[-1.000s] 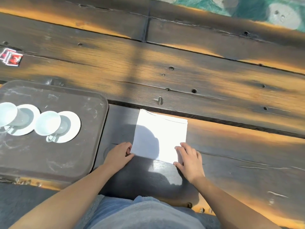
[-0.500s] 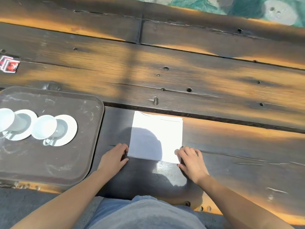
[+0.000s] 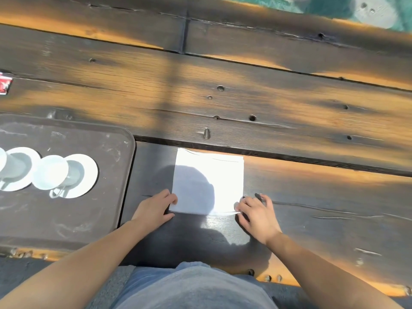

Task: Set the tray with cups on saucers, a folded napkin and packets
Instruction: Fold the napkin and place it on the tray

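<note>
In the head view, a white napkin (image 3: pixel 207 181) is seen lying flat on the dark wooden worktop (image 3: pixel 289 112), just beside the right edge of the tray (image 3: pixel 130 175) and not yet on it. Its near-left corner is pinched by the curled fingers of the left hand (image 3: pixel 153 208), and its near-right corner is gripped by the bent fingertips of the right hand (image 3: pixel 258 215). The near edge looks slightly raised there, though this cannot be told for sure. Both corners appear to be held so that the near edge can be carried over to the far edge and a square fold made.

On the tray, a cup (image 3: pixel 50 172) is set on a saucer (image 3: pixel 87 175). A second cup (image 3: pixel 13 166) on its saucer (image 3: pixel 26 181) is cut off by the left border. They are kept to the left, so bare tray is left nearest the napkin, probably for it and the packets. A red packet (image 3: pixel 5 83) is seen on the worktop beyond the tray, well apart from the hands. The napkin stage is judged to be under way, with the packets not yet placed
</note>
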